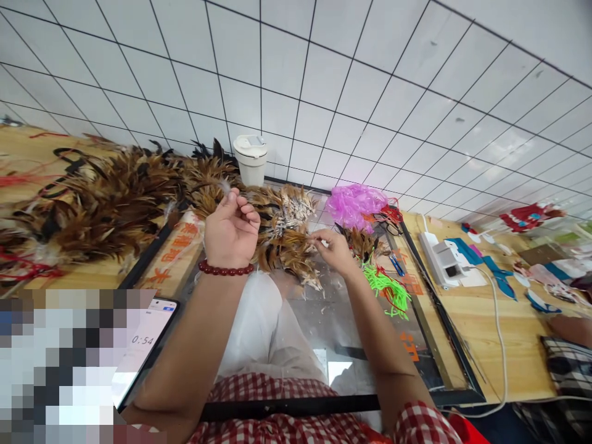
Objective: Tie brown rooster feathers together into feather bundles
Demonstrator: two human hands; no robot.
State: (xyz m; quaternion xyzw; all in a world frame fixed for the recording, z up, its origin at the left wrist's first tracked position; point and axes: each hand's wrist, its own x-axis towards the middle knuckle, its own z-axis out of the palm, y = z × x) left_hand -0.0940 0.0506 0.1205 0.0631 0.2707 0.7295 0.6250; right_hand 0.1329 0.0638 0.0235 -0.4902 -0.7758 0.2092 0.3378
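My left hand (231,227), with a dark red bead bracelet (226,269) at the wrist, is raised palm-up with its fingers curled together, pinching what looks like a small feather at the fingertips. My right hand (333,248) has its fingers pinched on brown feathers at the edge of a feather pile (284,237) lying on a glass-topped table (342,333). Both hands hover close over that pile, a hand's width apart.
A long heap of brown and black feathers (106,200) covers the left of the table. A white lidded cup (250,158) stands by the tiled wall. Pink plastic (356,205), green cords (388,290), a power strip (437,258) and a phone (143,345) lie around.
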